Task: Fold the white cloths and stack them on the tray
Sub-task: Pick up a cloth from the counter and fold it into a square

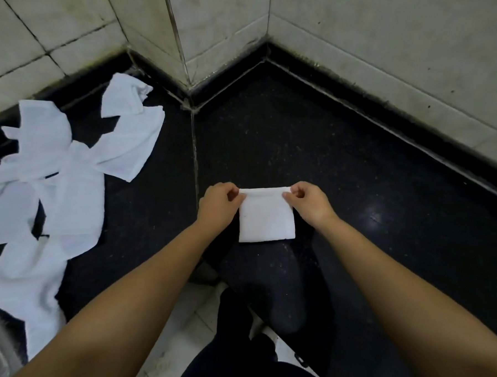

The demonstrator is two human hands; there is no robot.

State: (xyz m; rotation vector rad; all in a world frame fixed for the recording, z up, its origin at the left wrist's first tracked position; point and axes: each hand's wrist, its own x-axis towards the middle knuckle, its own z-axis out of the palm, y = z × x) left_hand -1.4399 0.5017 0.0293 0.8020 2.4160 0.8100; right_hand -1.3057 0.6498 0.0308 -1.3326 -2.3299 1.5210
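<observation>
On the black counter [355, 159], two hands pinch one folded white cloth's [266, 216] far corners: left hand [220, 204], right hand [310, 201]. Left of it sprawls one heap of unfolded cloths [53, 175].

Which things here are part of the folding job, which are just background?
Job:
- folded cloth, far corners pinched by left hand and right hand
- loose cloths, unfolded, heaped at left

Background:
- black counter
- tiled wall
- pale floor tiles

No tray clearly in view.
</observation>
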